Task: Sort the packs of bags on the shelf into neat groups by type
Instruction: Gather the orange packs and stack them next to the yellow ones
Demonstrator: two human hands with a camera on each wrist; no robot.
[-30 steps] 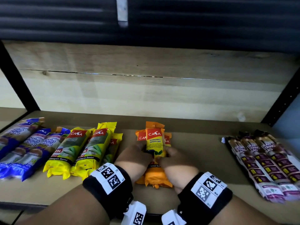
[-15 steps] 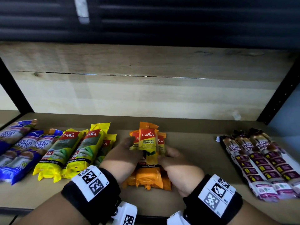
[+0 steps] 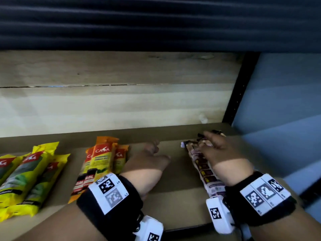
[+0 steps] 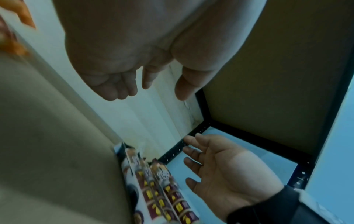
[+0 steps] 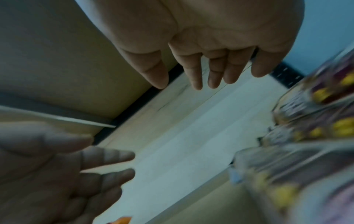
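Note:
Orange packs (image 3: 102,164) lie stacked in the middle of the shelf (image 3: 173,197), with yellow packs (image 3: 26,180) grouped to their left. Maroon drawstring packs (image 3: 203,169) lie side by side at the right. My left hand (image 3: 154,152) hovers open above bare shelf between the orange and maroon groups and holds nothing. My right hand (image 3: 208,143) is spread open over the far ends of the maroon packs, which it partly hides. The left wrist view shows my left hand (image 4: 153,91) empty, my right hand (image 4: 220,166) open above the maroon packs (image 4: 157,189). In the blurred right wrist view my right hand (image 5: 201,75) is empty.
A wooden back panel (image 3: 121,105) closes the shelf behind. A black upright post (image 3: 239,94) stands at the right back corner, with a blue wall (image 3: 286,110) beyond it. The shelf's black front edge (image 3: 187,228) runs below my wrists. A dark shelf underside hangs overhead.
Both hands have let go of the orange packs and moved right. My right hand now reaches over the maroon packs. The head view has swung right, so the blue packs are out of view.

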